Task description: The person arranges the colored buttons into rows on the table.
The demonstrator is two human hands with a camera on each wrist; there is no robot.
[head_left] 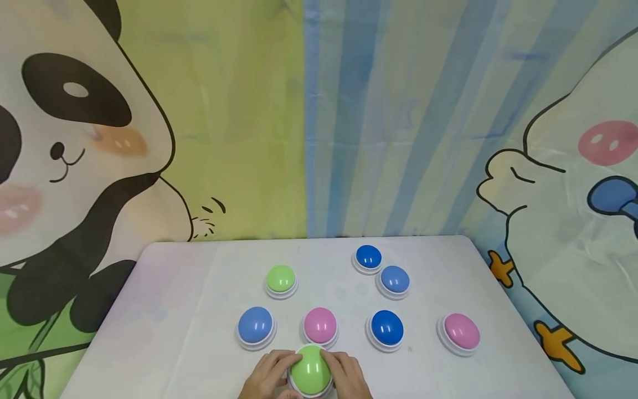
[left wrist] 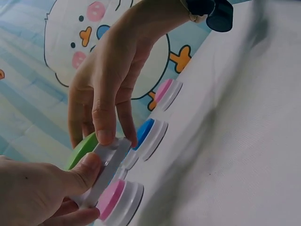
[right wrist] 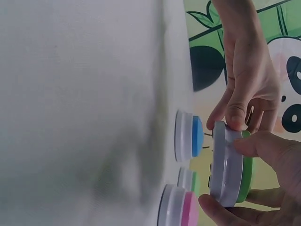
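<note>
A green dome push button (head_left: 311, 370) with a white round base is held between both hands at the near side of the table. My left hand (head_left: 269, 374) grips its left side, thumb on the white base (right wrist: 226, 165). On the opposite side my right hand (head_left: 348, 377) pinches the base with thumb and fingers. Both wrist views show the button raised off the tabletop and tilted, its underside facing the table. Just beyond it stands a pink button (head_left: 320, 325), partly overlapped by the green one in the head view.
On the white table (head_left: 199, 354) also stand a light blue button (head_left: 255, 325), a green one (head_left: 281, 279), a dark blue one (head_left: 387, 327) and a pink one (head_left: 462, 331). Farther back, another dark blue button (head_left: 368, 256) sits beside a light blue one (head_left: 395, 279). Printed curtains (head_left: 239, 122) hang behind.
</note>
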